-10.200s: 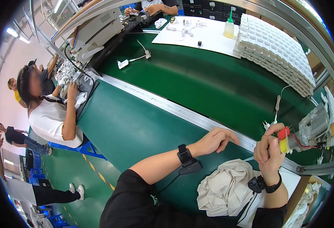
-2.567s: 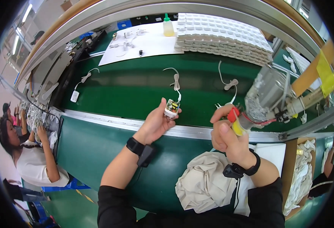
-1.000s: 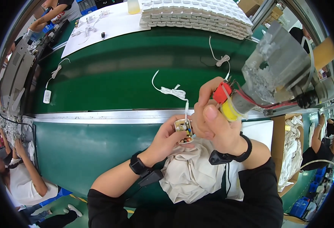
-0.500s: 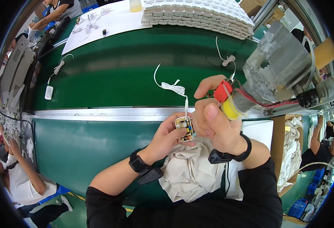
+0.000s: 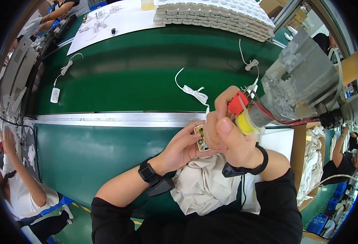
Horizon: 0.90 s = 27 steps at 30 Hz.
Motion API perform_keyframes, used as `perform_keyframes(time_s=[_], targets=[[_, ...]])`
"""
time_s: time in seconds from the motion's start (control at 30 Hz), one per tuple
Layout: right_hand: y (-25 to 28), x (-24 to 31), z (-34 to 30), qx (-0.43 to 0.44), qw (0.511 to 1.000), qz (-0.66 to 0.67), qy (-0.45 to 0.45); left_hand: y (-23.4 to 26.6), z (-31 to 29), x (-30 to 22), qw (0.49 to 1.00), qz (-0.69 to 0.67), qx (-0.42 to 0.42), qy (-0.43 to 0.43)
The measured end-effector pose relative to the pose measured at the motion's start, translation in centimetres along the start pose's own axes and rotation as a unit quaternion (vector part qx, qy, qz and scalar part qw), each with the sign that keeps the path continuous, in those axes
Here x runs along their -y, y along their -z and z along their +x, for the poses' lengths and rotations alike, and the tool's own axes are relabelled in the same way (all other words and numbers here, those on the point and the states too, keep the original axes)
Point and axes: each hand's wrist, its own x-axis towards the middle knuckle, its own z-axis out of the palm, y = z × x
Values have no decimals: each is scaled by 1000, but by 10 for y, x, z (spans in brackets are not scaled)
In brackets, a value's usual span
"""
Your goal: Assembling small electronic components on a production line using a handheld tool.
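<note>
My left hand (image 5: 179, 145) grips a small open adapter (image 5: 200, 137), its circuit board and components facing up inside a pale shell. A white cable (image 5: 196, 95), bundled in loops, runs from its far end onto the green surface. My right hand (image 5: 236, 140) is closed around what looks like a grey hot glue gun (image 5: 284, 87), crusted with hardened glue, with a red switch block (image 5: 238, 103) and yellow tape (image 5: 246, 123). Its fingers overlap the right part of the adapter and hide the tool's tip. A crumpled cream cloth (image 5: 205, 183) lies below my hands.
A metal rail (image 5: 105, 119) crosses between the near mat and the far green surface. There lie a white adapter (image 5: 55, 95) and another cabled piece (image 5: 251, 65). Stacked white trays (image 5: 213, 18) stand at the back. A cardboard box (image 5: 299, 162) of cloths is at right. Other people work nearby.
My left hand and the adapter have shifted slightly right, nearer my right hand, which now covers more of the board. The cabled pieces on the far surface sit a little farther right.
</note>
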Motion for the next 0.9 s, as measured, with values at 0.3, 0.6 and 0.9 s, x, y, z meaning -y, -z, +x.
perform_keyframes(time_s=[0.3, 0.6, 0.9], targets=[[-71, 7, -58, -11, 1000, 20, -19, -19, -92, 16, 998, 37, -47, 26], [-103, 24, -74, 33, 998, 40, -24, 6, -18, -48, 545, 779, -30, -309], [-100, 18, -73, 17, 999, 28, 11, -20, -51, -68, 428, 819, -160, -348]])
